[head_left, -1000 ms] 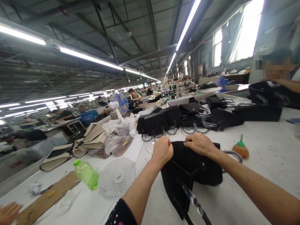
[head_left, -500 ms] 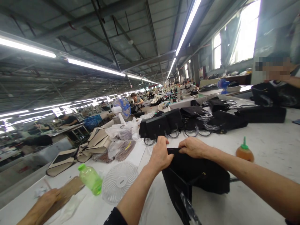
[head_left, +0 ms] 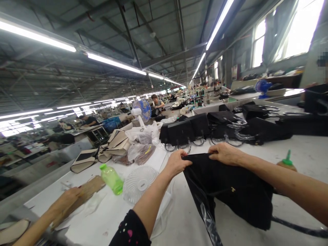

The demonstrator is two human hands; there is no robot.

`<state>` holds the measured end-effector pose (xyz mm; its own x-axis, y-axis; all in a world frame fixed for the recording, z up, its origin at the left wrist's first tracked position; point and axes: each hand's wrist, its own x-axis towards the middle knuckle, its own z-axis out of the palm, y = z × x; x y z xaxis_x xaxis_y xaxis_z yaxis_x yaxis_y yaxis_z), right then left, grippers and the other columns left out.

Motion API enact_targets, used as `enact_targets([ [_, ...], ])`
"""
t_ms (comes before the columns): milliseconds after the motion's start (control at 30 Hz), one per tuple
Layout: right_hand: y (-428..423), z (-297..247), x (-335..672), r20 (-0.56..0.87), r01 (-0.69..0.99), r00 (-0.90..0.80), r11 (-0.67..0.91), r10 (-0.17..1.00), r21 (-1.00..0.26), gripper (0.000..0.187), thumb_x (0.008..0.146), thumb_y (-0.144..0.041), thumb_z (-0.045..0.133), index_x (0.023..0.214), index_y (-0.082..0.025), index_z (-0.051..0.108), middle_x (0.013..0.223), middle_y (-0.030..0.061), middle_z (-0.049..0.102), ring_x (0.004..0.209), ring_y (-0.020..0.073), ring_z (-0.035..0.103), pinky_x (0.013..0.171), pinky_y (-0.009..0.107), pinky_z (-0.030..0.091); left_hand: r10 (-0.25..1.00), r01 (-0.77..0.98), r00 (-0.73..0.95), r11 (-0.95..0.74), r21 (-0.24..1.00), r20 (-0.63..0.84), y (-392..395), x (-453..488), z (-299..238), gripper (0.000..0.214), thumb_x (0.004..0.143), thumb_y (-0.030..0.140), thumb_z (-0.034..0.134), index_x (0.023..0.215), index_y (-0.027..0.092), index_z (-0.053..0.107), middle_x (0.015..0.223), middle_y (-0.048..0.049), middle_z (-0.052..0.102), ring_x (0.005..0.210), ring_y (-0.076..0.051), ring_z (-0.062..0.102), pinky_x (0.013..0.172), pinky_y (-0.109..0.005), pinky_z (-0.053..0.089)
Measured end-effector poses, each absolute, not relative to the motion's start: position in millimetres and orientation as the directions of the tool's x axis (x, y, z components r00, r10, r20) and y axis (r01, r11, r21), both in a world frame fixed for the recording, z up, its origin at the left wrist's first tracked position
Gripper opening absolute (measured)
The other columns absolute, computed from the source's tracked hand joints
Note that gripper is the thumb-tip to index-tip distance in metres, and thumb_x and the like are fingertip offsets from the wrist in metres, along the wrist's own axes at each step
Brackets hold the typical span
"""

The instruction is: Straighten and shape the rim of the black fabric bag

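Observation:
A black handbag (head_left: 238,188) with a small gold-coloured fitting and plastic-wrapped handles is stretched between my hands over the white table. My left hand (head_left: 178,162) pinches the corner of its upper edge, thumb against fingers. Farther right along that same edge, my right hand (head_left: 222,153) is closed on the black material. One wrapped handle hangs down at the front, and another trails out to the right. Just beyond my hands lies a row of similar black bags (head_left: 184,131) with wrapped handles.
A white fan (head_left: 140,184) and a green bottle (head_left: 112,179) stand left of my forearm. A co-worker's hand (head_left: 69,198) rests on a brown piece at far left. Beige bags (head_left: 118,143) lie behind. A green-tipped glue bottle (head_left: 287,162) is partly behind my right forearm.
My hands have moved slightly apart along the bag's edge, and the bag is opened out wider, its gold fitting showing more. The view has turned a little left.

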<state>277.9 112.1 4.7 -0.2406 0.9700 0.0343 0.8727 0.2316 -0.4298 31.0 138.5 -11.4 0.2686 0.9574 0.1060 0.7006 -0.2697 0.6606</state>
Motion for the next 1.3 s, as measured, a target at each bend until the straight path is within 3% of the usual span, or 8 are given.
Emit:
enact_targets([
  [100,115,4,279,0.044,0.842,-0.275,0.262,0.960,-0.472,0.012,0.097,-0.026,0.066,0.100,-0.018,0.075,0.089,-0.0001,0.074,0.086,0.0186,0.069,0.082,0.034,0.052,0.958,0.700,0.261,-0.274,0.660,0.121,135,34,-9,0.015,0.075,0.024,0.079,0.084,0.018,0.070,0.076,0.0029,0.067,0.075,-0.014,0.060,0.067,-0.024,0.040],
  [200,117,4,277,0.051,0.838,-0.279,0.269,0.959,-0.476,0.013,0.097,-0.027,0.067,0.095,-0.017,0.075,0.084,-0.0005,0.072,0.083,0.0184,0.068,0.080,0.034,0.052,0.960,0.727,0.249,-0.273,0.630,0.128,134,38,-7,0.002,0.079,0.020,0.072,0.079,0.019,0.070,0.068,0.0036,0.063,0.069,-0.014,0.056,0.064,-0.026,0.036],
  [533,120,5,268,0.070,0.877,-0.231,0.238,0.971,-0.417,0.011,0.095,-0.024,0.070,0.087,-0.016,0.070,0.082,-0.0005,0.069,0.082,0.0187,0.067,0.084,0.038,0.055,0.961,0.801,0.235,-0.276,0.532,0.145,140,46,-2,0.012,0.074,0.019,0.075,0.066,0.019,0.066,0.063,0.0032,0.058,0.066,-0.014,0.052,0.063,-0.028,0.029],
  [700,123,5,265,0.057,0.831,-0.313,0.302,0.948,-0.467,0.011,0.097,-0.027,0.070,0.101,-0.017,0.074,0.089,-0.0005,0.073,0.087,0.0191,0.070,0.086,0.038,0.056,0.961,0.803,0.229,-0.275,0.529,0.152,137,47,0,0.010,0.074,0.020,0.074,0.068,0.019,0.067,0.062,0.0032,0.057,0.065,-0.015,0.052,0.062,-0.028,0.030],
  [833,125,6,260,0.075,0.847,-0.302,0.304,0.950,-0.436,0.009,0.096,-0.026,0.070,0.098,-0.018,0.074,0.087,0.0000,0.072,0.087,0.0195,0.069,0.087,0.039,0.055,0.960,0.789,0.231,-0.278,0.548,0.156,136,48,0,0.002,0.076,0.017,0.072,0.074,0.019,0.071,0.064,0.0030,0.059,0.066,-0.015,0.054,0.062,-0.027,0.033],
  [967,125,7,255,0.095,0.872,-0.273,0.288,0.957,-0.395,0.010,0.095,-0.027,0.070,0.096,-0.018,0.074,0.086,0.0002,0.071,0.087,0.0199,0.068,0.088,0.040,0.055,0.955,0.756,0.266,-0.293,0.585,0.134,136,51,0,0.010,0.075,0.018,0.075,0.084,0.019,0.076,0.071,0.0032,0.066,0.069,-0.014,0.058,0.064,-0.025,0.038],
  [1300,127,7,246,0.054,0.864,-0.320,0.315,0.946,-0.393,0.019,0.098,-0.036,0.068,0.097,-0.018,0.073,0.087,0.0003,0.072,0.083,0.0189,0.068,0.083,0.037,0.055,0.961,0.772,0.232,-0.276,0.572,0.151,136,51,0,0.009,0.076,0.017,0.073,0.082,0.018,0.081,0.069,0.0003,0.069,0.069,-0.016,0.059,0.064,-0.026,0.038],
])
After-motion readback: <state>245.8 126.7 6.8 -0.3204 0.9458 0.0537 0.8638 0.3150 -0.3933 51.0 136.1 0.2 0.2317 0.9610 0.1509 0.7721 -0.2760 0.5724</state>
